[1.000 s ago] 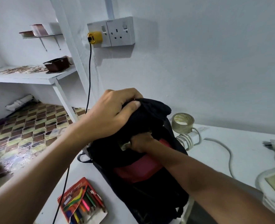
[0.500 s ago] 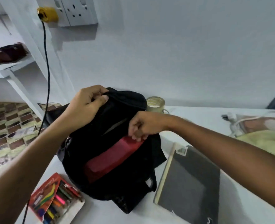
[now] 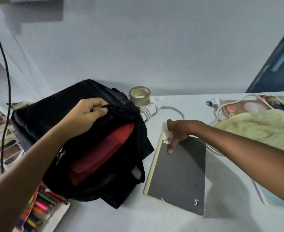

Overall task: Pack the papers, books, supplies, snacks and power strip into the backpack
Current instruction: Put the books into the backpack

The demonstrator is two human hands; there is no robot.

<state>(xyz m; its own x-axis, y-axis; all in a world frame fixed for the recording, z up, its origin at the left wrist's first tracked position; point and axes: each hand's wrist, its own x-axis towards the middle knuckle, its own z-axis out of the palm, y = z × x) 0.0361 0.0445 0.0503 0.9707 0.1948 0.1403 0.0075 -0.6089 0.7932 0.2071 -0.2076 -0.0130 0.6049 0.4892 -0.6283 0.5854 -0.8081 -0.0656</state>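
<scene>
The black backpack (image 3: 81, 139) lies open, with a red book (image 3: 101, 156) inside. A grey book (image 3: 178, 174) lies flat at its 3 o'clock. Pencils (image 3: 41, 208) lie at 7 o'clock.

**Backpack held open, right hand on notebook**

Black backpack (image 3: 81, 139) lies on the white counter (image 3: 121, 218), a red item (image 3: 102, 154) showing in its open mouth. Left hand (image 3: 86, 118) grips the upper edge of the opening. Right hand (image 3: 176, 131) rests on the top corner of a grey notebook (image 3: 176, 174) just beside the backpack, thumb on the cover. Roll of clear tape (image 3: 139, 96) stands behind, next to a coiled white cable (image 3: 148, 111). Pack of coloured pencils (image 3: 41, 210) at the near left. Pale green cloth (image 3: 261, 129) to the right.
</scene>
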